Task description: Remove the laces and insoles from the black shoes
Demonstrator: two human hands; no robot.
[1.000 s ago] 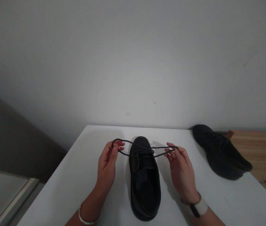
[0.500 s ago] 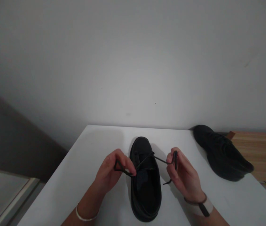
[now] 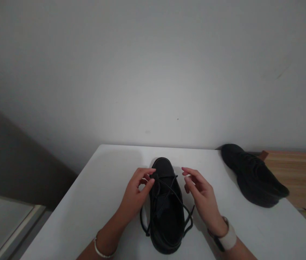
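A black shoe (image 3: 166, 206) is sitting mid-table, toe at 12 o'clock. The left hand (image 3: 136, 195) is pinching its lace (image 3: 169, 189) at 11 o'clock; the right hand (image 3: 200, 196) is hovering spread at 2 o'clock, holding nothing

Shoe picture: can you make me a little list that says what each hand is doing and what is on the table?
left hand: fingertips pinch the lace at the near shoe's front
right hand: open beside the near shoe, holding nothing
near shoe: black, toe toward the wall, lace ends hanging loose over both sides
second shoe: black, lying at the right edge
table: white
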